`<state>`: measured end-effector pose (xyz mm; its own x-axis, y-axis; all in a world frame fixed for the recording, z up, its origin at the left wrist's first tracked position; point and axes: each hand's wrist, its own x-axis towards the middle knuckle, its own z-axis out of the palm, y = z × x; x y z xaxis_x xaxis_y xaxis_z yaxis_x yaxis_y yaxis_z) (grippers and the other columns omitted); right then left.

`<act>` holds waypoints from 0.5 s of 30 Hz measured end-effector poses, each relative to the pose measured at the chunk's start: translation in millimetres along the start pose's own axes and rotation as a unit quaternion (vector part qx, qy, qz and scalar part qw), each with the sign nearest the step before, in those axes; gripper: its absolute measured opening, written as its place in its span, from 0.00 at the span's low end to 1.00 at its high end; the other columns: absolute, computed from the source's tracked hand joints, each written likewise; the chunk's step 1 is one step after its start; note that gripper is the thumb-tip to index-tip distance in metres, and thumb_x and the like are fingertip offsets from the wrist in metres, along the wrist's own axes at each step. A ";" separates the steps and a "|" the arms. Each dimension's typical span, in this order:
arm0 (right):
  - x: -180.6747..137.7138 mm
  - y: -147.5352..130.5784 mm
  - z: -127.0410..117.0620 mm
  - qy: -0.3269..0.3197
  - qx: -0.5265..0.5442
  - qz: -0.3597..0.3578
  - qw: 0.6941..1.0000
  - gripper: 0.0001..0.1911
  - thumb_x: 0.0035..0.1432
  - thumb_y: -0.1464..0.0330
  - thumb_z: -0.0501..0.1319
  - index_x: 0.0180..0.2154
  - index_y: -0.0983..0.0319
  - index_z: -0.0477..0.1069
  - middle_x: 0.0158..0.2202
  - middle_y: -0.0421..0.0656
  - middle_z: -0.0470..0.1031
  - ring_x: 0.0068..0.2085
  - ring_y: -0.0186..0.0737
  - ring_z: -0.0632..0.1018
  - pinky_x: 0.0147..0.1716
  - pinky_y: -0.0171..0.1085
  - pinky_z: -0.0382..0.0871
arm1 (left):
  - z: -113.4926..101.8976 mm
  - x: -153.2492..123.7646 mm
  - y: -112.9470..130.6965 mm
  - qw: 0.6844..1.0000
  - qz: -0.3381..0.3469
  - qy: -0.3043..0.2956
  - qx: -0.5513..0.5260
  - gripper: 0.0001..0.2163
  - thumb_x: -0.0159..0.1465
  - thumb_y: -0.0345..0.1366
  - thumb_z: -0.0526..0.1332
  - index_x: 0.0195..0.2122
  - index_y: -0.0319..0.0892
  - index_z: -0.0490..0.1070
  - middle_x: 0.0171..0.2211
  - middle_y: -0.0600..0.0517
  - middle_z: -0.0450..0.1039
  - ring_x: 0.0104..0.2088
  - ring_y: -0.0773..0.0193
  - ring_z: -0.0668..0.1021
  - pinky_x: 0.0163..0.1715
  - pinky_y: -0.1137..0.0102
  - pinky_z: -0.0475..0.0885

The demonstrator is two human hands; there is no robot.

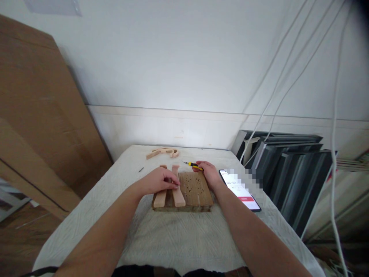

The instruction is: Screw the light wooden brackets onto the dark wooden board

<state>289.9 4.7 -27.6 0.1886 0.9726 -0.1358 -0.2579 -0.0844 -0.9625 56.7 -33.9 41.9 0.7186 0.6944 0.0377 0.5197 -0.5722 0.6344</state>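
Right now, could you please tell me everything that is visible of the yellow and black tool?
The yellow and black tool looks like a small screwdriver, its handle apparently plastic, its shaft thin; the tip is too small to make out. The grip of the right hand covers its rear end. It points left, near the far edge of the brown block.
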 end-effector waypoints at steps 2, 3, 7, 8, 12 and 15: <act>1.4 1.2 -0.7 -0.002 0.000 0.001 1.000 0.12 0.44 0.73 0.58 0.35 0.64 0.72 0.25 0.42 0.79 0.31 0.40 0.80 0.31 0.35 0.72 | -1.1 -0.5 1.3 1.000 -0.005 -0.003 0.002 0.07 0.59 0.36 0.63 0.36 0.43 0.79 0.34 0.53 0.79 0.36 0.66 0.77 0.39 0.73 0.66; 2.0 1.7 -1.0 -0.004 0.000 0.001 1.000 0.12 0.44 0.74 0.57 0.35 0.64 0.72 0.25 0.42 0.79 0.31 0.40 0.80 0.31 0.35 0.72 | -1.6 -0.6 2.0 1.000 -0.009 -0.004 0.002 0.07 0.59 0.36 0.63 0.36 0.43 0.78 0.34 0.53 0.79 0.36 0.65 0.77 0.39 0.73 0.66; 3.2 2.7 -1.9 -0.008 -0.002 -0.002 1.000 0.12 0.45 0.74 0.58 0.35 0.63 0.72 0.26 0.42 0.79 0.31 0.40 0.80 0.31 0.35 0.72 | -2.7 -0.9 4.7 1.000 -0.026 -0.013 0.000 0.06 0.59 0.35 0.63 0.36 0.42 0.78 0.35 0.53 0.79 0.36 0.65 0.76 0.38 0.73 0.66; 3.2 2.6 -2.0 -0.007 -0.002 -0.002 1.000 0.12 0.45 0.74 0.58 0.35 0.63 0.72 0.26 0.42 0.79 0.31 0.39 0.80 0.31 0.35 0.72 | -2.8 -0.9 5.2 1.000 -0.028 -0.013 0.002 0.06 0.58 0.35 0.63 0.35 0.42 0.78 0.35 0.53 0.79 0.36 0.65 0.76 0.39 0.73 0.66; 2.5 2.5 -1.7 -0.001 -0.003 -0.002 1.000 0.14 0.47 0.75 0.58 0.39 0.63 0.71 0.26 0.43 0.79 0.31 0.39 0.81 0.29 0.34 0.72 | -2.8 -0.9 5.4 0.999 -0.031 -0.012 0.008 0.06 0.58 0.35 0.64 0.35 0.42 0.78 0.35 0.53 0.78 0.36 0.65 0.76 0.38 0.72 0.66; 1.6 2.7 0.0 -0.001 -0.006 -0.005 1.000 0.13 0.50 0.73 0.59 0.40 0.63 0.70 0.24 0.43 0.78 0.30 0.39 0.81 0.29 0.34 0.73 | -2.6 -0.9 4.5 1.000 -0.028 -0.013 0.003 0.06 0.58 0.36 0.63 0.35 0.42 0.77 0.34 0.53 0.78 0.35 0.65 0.76 0.37 0.73 0.66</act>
<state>289.6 6.1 -30.4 0.1893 0.9739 -0.1255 -0.2449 -0.0770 -0.9665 57.3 -36.0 46.7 0.6997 0.7142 -0.0184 0.5623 -0.5347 0.6308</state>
